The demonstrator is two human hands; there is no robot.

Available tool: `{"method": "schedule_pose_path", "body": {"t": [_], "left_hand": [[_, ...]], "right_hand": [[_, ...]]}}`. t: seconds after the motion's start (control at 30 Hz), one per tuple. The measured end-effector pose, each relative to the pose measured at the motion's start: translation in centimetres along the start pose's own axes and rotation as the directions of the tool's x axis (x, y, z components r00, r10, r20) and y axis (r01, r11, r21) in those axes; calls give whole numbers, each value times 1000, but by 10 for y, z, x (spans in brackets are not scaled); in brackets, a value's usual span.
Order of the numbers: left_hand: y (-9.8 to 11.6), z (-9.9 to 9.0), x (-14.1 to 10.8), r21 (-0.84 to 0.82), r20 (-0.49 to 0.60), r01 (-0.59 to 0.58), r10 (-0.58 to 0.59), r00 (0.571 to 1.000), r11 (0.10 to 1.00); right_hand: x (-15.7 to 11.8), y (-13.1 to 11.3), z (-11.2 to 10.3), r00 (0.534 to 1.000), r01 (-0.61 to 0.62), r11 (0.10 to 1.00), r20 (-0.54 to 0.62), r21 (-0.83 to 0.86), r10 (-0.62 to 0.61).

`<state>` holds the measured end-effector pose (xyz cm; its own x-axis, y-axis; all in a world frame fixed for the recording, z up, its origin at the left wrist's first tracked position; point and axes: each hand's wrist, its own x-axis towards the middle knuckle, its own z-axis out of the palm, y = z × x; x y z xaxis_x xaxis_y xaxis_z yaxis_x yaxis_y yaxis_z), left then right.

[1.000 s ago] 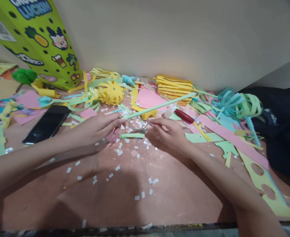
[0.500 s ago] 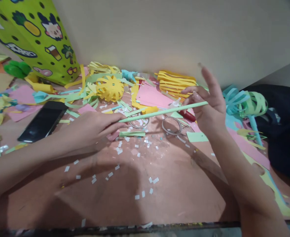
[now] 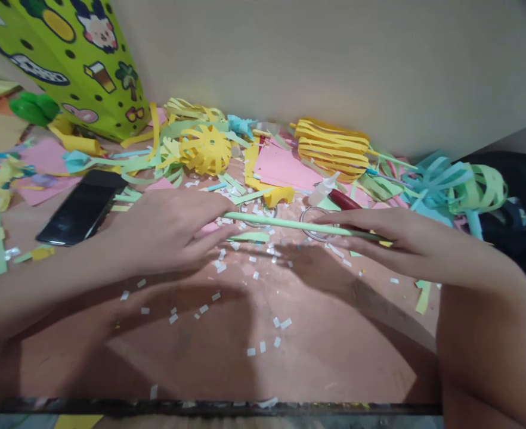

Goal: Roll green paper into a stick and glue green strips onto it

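Note:
A thin light green paper stick is held almost level above the table, spanning both hands. My left hand is closed on its left end, pinching it between thumb and fingers. At the other end, my right hand is closed on the stick, which runs between its thumb and fingers. Behind the stick lie two thin silvery rings. Beyond them are a small white bottle with a pointed nozzle and a dark red handle.
A black phone lies left, near a green patterned bag. Yellow fringed paper, a yellow paper flower, pink sheets and blue and green paper loops line the back. White scraps dot the brown table.
My right hand has come down from its raised, spread-finger pose and closed on the stick's right end. That end has lowered, and the view has shifted slightly.

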<state>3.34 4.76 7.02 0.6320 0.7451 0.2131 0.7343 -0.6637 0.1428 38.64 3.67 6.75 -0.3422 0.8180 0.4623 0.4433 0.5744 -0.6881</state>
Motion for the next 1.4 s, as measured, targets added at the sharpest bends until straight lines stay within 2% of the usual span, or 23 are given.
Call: {"method": "schedule_pose_path", "body": {"t": [0.13, 0.2, 0.23, 0.3, 0.33, 0.37, 0.47, 0.57, 0.67, 0.77, 1.07, 1.3, 1.4], "left_hand": [[3, 0, -5, 149, -88, -19, 32, 996, 989], [4, 0, -6, 181, -110, -3, 24, 994, 983], [4, 0, -7, 187, -113, 12, 10, 994, 982], [4, 0, -6, 182, -103, 53, -35, 994, 982], [4, 0, -6, 173, -91, 74, -58, 994, 982], [4, 1, -5, 161, -80, 91, -79, 994, 983], [3, 3, -4, 125, -69, 90, -81, 994, 988], [1, 5, -3, 168, -107, 10, 8, 994, 986], [0, 6, -4, 249, -153, -62, 103, 983, 967], [-1, 4, -4, 284, -177, -104, 159, 971, 953], [0, 1, 2, 159, -180, -114, 142, 973, 981], [1, -3, 2, 88, -115, -73, 83, 990, 993], [1, 2, 3, 62, -107, -70, 77, 991, 996]], "right_hand": [[10, -9, 11, 998, -22, 999, 62, 40, 19], [21, -12, 9, 980, 2, 999, 198, 47, -12], [27, -12, 7, 953, 39, 998, 299, 39, -49], [36, -11, 2, 857, 156, 988, 495, 11, -141], [39, -9, -1, 817, 207, 978, 552, -6, -169], [41, -7, -3, 789, 246, 969, 586, -24, -186], [43, -3, -6, 769, 291, 955, 610, -65, -193], [41, -4, -5, 772, 271, 961, 610, -63, -177], [39, -7, -6, 766, 220, 971, 633, -93, -113], [38, -10, -8, 760, 215, 966, 645, -141, -75], [33, -19, -4, 806, 250, 940, 588, -230, -70], [28, -26, -2, 819, 311, 893, 568, -326, -78], [24, -33, 12, 868, 309, 826, 495, -471, -42]]}}
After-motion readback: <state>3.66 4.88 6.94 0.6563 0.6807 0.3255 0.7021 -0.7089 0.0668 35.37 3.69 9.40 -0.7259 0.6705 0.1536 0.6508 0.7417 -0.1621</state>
